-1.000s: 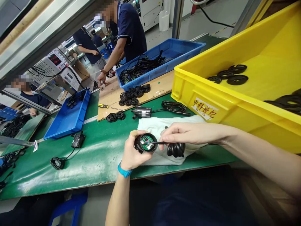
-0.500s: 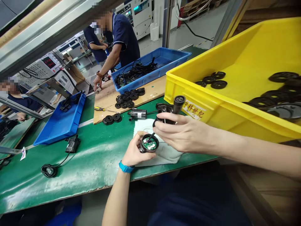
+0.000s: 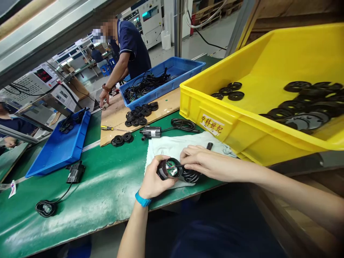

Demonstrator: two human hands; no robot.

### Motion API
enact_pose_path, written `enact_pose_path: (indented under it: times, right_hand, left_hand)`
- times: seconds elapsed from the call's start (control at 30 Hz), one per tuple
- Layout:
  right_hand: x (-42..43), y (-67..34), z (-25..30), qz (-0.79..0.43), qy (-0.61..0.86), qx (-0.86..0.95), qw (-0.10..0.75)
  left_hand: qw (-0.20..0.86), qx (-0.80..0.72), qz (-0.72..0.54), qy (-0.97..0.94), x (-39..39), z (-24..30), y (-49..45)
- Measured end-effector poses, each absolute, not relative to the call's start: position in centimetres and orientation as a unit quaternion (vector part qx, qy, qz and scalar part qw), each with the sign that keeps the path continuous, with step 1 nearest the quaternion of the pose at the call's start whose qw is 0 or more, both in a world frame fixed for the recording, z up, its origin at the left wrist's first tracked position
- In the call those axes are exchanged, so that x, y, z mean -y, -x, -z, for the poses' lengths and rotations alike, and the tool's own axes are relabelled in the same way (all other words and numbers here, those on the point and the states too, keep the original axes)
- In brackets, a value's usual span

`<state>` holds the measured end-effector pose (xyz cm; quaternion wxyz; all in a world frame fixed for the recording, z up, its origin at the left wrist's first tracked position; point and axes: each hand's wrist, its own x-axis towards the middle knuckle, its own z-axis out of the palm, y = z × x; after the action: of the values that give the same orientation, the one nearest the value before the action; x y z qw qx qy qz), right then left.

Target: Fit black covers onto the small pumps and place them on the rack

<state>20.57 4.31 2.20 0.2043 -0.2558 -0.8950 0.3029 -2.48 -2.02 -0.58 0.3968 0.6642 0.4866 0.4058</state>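
My left hand point(image 3: 153, 179) is wrapped around a small black round pump body point(image 3: 169, 168) whose open end shows a green circuit board. My right hand point(image 3: 204, 163) pinches the black cable where it enters that open end. The coiled rest of the cable point(image 3: 190, 176) lies just under my right fingers, and its plug end point(image 3: 209, 146) rests on the white cloth point(image 3: 172, 147). Both hands hover over this cloth on the green table point(image 3: 102, 193).
A big yellow bin point(image 3: 242, 125) with black round covers stands at right. Behind lie another pump with cable point(image 3: 152, 133), black ring parts point(image 3: 138, 114) on a wooden board, a screwdriver point(image 3: 109, 128), two blue trays point(image 3: 57, 148) and a pump point(image 3: 74, 172). Other people work at the far left.
My right hand has come down from holding the coiled cable up in the air and now pinches the cable at the pump's open end. The left hand keeps its hold.
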Motion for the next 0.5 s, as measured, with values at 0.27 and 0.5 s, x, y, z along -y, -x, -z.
enact_pose_path:
  times: [0.27, 0.5]
  right_hand:
    - [-5.5, -19.8, -4.1, -0.502, 0.202, 0.82, 0.188]
    - [-3.8, -19.7, -6.7, 0.112, 0.166, 0.94, 0.276]
  left_hand:
    - [0.307, -0.468, -0.452, -0.695, 2.3, -0.2, 3.2]
    - [0.295, -0.489, -0.439, -0.693, 2.0, -0.6, 2.7]
